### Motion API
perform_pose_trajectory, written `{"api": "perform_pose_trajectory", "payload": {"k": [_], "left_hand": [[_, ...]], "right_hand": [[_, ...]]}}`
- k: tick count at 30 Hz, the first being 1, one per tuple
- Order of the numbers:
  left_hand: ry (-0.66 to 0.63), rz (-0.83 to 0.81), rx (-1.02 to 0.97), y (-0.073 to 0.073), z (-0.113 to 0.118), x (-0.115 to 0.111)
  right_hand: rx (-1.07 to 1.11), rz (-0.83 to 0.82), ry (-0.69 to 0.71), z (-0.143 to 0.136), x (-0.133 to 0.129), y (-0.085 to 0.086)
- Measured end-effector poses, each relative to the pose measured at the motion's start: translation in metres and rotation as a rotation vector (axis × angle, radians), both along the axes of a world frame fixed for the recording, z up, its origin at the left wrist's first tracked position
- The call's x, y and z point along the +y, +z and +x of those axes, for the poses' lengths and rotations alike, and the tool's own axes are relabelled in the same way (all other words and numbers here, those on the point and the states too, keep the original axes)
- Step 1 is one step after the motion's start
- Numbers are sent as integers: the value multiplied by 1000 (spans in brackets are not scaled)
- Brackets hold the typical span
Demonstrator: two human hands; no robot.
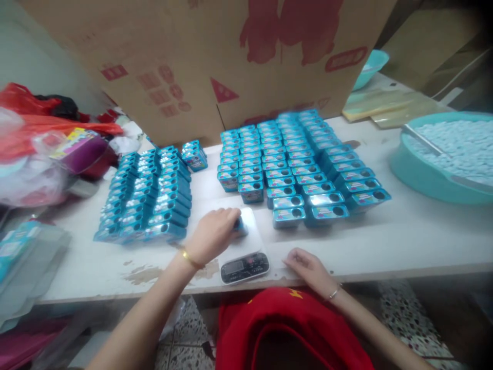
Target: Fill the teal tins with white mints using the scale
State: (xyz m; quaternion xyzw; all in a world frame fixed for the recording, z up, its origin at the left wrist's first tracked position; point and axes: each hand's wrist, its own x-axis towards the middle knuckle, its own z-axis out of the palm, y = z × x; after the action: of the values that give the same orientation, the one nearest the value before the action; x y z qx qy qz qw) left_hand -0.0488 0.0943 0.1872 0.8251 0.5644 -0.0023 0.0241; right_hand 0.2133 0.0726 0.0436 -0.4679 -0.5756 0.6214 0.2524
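My left hand (pixel 216 231) is closed around a small blue box (pixel 239 227) over the white platform of a digital scale (pixel 246 236); the fingers cover most of the box. Whether the box touches the platform I cannot tell. The scale's black display panel (pixel 245 268) faces me. My right hand (pixel 308 266) rests at the table's front edge, right of the scale, its fingers loosely curled in with nothing visible in them. Behind the scale stand rows of blue boxes (pixel 285 174) with a dark round hole in their tops. More blue boxes (pixel 150 195), with pale pieces showing on top, stand at the left.
A teal basin (pixel 431 164) of pale blue pieces, with a metal tool (pixel 423 140) across its rim, stands at the right. A large carton (pixel 192 67) walls off the back. Plastic bags (pixel 34 154) and clear trays (pixel 34 262) crowd the left side of the white table (pixel 385 241).
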Motion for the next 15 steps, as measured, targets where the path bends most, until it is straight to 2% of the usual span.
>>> {"api": "perform_pose_trajectory", "payload": {"k": [3,5,6,8,11,13,15], "left_hand": [[53,116,-171,6,-13,-11],[190,225,-325,2,-26,-26],[289,274,-402,-4,-34,-36],[503,342,-529,-27,-49,-57],[799,364,-628,-80,-68,-89],[912,370,-668,-116,-75,-106],[957,389,-687,-144,-76,-117]], "right_hand": [[-11,17,-9,1,0,2],[-17,25,-16,2,0,3],[-16,25,-18,2,0,4],[-12,17,-15,1,0,4],[-16,-45,-20,1,-1,4],[-26,-111,-30,1,-2,4],[-41,-154,-36,1,-4,3]]}}
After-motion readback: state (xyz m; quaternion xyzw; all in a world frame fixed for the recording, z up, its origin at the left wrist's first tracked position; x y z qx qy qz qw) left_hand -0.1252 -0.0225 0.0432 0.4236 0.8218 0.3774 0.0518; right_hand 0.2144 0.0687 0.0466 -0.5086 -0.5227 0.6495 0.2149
